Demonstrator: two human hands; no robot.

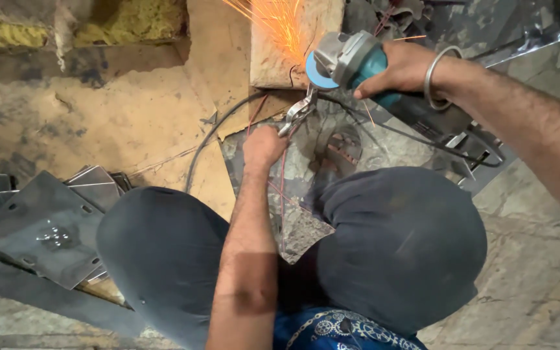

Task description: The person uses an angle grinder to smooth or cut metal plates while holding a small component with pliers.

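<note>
My right hand grips a teal and grey angle grinder at the top centre; a metal bangle circles that wrist. Its disc touches a small metal piece, and orange sparks fly up and to the left. My left hand is closed around silver locking pliers that clamp the metal piece just under the disc. Both knees in dark trousers fill the lower part of the view, with my left forearm between them.
A stack of grey steel plates with holes lies at the left. A black cable loops over the stone floor. A stone block stands behind the grinder. More metal parts lie at the right.
</note>
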